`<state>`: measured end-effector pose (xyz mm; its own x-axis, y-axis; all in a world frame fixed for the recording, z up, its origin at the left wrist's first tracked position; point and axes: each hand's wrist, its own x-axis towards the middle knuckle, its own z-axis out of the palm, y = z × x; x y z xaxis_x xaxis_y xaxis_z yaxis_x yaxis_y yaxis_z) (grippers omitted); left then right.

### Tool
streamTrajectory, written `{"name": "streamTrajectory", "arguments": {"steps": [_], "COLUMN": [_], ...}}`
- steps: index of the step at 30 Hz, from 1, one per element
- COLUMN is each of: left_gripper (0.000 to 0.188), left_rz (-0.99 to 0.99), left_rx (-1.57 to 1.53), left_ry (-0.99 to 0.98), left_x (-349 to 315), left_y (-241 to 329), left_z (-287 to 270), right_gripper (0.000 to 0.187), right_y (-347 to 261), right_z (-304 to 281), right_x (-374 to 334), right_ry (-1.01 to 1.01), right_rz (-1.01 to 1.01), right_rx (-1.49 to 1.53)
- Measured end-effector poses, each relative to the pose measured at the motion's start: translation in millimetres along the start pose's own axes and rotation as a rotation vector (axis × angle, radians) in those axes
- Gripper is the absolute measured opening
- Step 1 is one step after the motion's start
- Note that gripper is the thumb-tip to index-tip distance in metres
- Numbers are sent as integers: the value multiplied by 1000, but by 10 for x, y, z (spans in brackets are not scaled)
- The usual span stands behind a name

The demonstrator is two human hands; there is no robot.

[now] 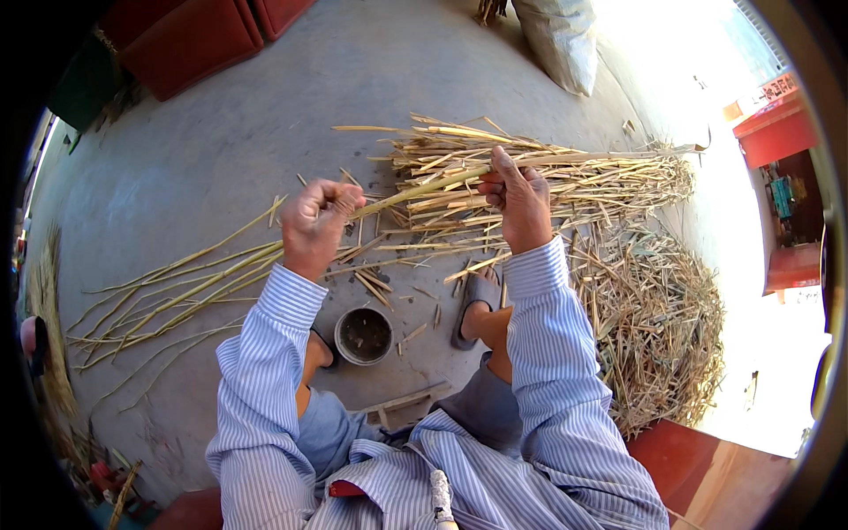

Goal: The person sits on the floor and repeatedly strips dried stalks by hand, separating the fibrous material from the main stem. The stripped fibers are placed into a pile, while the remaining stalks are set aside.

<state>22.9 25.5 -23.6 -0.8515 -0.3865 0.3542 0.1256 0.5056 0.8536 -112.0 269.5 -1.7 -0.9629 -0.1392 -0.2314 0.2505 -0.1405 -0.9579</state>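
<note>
Pale yellow plant stalk [424,188] spans the gap between the hands, slanting up to the right above the floor [265,115]. Right hand [519,208]: fingers pinched on the stalk, thumb upright. Left hand [318,225]: at the stalk's lower end, fingers apparently curled but blurred—cannot tell whether they grip it. Behind and right of the right hand lies a bundle of cut stalks [609,184]; left of the left hand, long thin stalks [199,281] fan across the floor. Risks, as judged: a hard bend could snap the stalk, dry as it looks; a sideways sweep could snag the bundle's jutting ends; a low left elbow or knee could knock the round bowl [358,361] between the feet. Edges: heap of dry leaves and stems [658,327] crowds the right forearm. Room—most open beyond the left hand, toward the red upholstered seats [181,44].
</note>
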Motion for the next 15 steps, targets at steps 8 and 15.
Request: {"name": "streamTrajectory", "arguments": {"steps": [8, 15], "left_gripper": [43, 22], "left_rz": [446, 147], "left_rx": [613, 284], "left_ry": [36, -387], "left_x": [129, 21], "left_y": [106, 82], "left_z": [-37, 104], "right_gripper": [40, 28], "right_y": [83, 60], "right_z": [73, 65], "right_x": [-59, -50], "right_ry": [-98, -321], "right_rz": [37, 9], "right_rx": [-2, 131]}}
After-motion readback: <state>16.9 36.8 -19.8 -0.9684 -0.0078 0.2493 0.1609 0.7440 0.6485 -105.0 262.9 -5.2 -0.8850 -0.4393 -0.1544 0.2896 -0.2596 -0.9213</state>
